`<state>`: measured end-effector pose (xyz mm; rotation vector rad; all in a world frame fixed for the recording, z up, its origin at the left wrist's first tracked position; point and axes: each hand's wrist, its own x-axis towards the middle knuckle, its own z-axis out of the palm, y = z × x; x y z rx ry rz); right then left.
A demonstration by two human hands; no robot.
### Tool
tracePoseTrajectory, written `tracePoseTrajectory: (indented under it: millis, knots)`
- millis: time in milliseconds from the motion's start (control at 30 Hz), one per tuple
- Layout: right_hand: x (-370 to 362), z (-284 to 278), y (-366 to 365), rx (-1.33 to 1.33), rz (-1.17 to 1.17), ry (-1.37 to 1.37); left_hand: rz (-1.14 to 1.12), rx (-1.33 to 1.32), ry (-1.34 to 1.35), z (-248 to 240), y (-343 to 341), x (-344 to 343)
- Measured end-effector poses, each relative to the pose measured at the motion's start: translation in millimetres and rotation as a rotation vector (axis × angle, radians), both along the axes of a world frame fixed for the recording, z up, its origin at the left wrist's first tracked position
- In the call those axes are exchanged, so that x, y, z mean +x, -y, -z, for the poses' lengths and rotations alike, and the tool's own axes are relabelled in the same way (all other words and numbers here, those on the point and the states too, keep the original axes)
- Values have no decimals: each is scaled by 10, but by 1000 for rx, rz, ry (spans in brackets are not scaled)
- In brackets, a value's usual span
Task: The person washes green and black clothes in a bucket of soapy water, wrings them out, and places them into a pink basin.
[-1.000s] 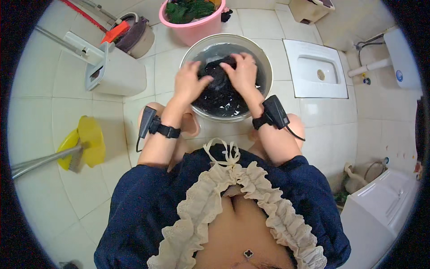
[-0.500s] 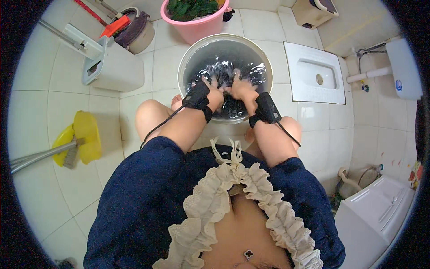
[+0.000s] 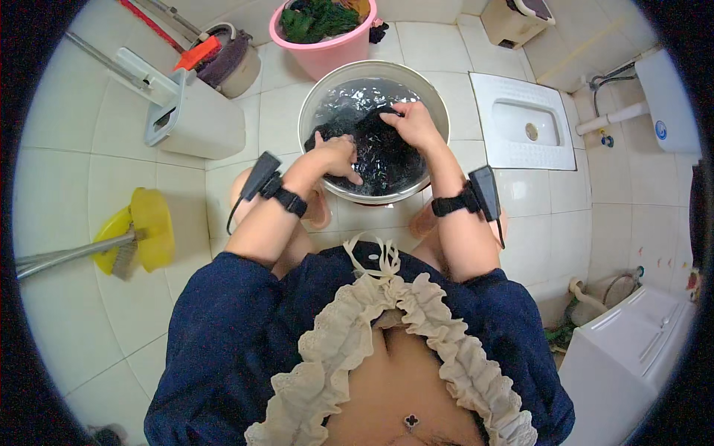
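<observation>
One metal basin (image 3: 317,100) on the floor, one dark cloth (image 3: 383,149) in it, wet and partly under water (image 3: 364,97). Folds run together, so cannot tell if it's one piece or more. Two hands, both over the basin. Left hand (image 3: 338,157): palm down on the cloth's left part, thumb spread away from the fingers, half open; cannot tell if it has hold of any. Right hand (image 3: 416,125): at the cloth's upper right edge, fingers bent, thumb and fingertips near each other and touching cloth; cannot tell if it's pinched.

Two black boxes, one strapped per forearm: left box (image 3: 260,175), right box (image 3: 485,193).

Around: one pink tub (image 3: 327,59) just behind the basin, green stuff (image 3: 320,20) in it. One mop bucket (image 3: 249,74) left of the tub, one orange-red head (image 3: 199,53) over its near side. One white bin (image 3: 208,126) left of the basin. One yellow dustpan (image 3: 155,230) far left, one brush (image 3: 125,260) beside it. Right side: one squat toilet (image 3: 483,111), one cistern (image 3: 673,104) on the wall, one white cabinet (image 3: 625,357) lower down.
</observation>
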<state>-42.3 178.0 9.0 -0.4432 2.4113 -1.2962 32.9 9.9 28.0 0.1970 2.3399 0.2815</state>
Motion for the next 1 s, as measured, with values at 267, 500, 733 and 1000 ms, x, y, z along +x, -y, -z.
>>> tracePoseTrajectory:
  millis: [267,500,733,1000]
  knots:
    - [410,-950,44,-766,53,113,-457,662,-681,34,177,66]
    - [210,-1156,-303,-1168,324,185,-780,985,-318,-51,-156,-51]
    - [37,-765,-288,-261,357,-595,-943,1574,-359,-651,-115,-203]
    - [99,-802,-259,-555,113,156,-766,1479,-413,-602,138,-347]
